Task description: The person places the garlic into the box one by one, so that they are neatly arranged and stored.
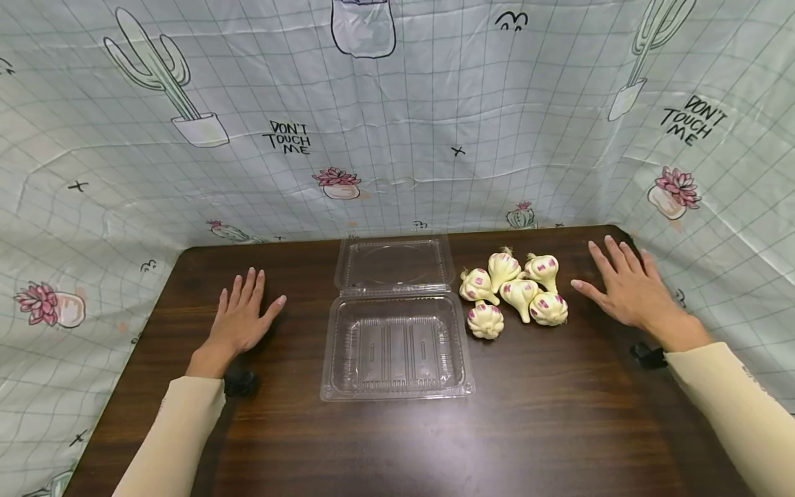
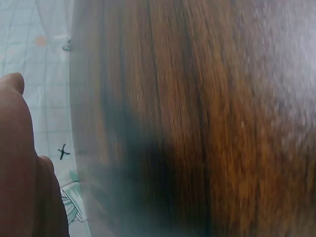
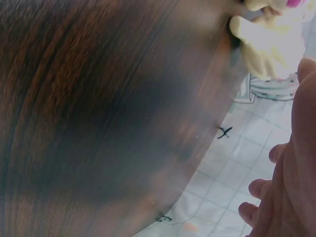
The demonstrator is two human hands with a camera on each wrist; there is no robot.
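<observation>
Both hands are spread and hold nothing. My left hand [image 1: 241,314] is over the left part of the table, palm down with straight fingers. On the far right, my right hand [image 1: 630,286] is spread the same way, with its thumb close to the garlic bulbs [image 1: 519,293]. Several of these cream bulbs with pink patches lie in a cluster. Left of them sits a clear plastic clamshell box [image 1: 329,359], its lid [image 1: 452,266] folded back away from me. In the right wrist view, a garlic bulb [image 3: 271,47] shows near the thumb.
The dark wooden table [image 1: 397,449] carries everything. A pale gridded cloth [image 1: 397,138] with cactus drawings hangs behind it and along both sides. A black wrist strap [image 1: 241,384] shows at the left sleeve, another strap [image 1: 647,355] at the right.
</observation>
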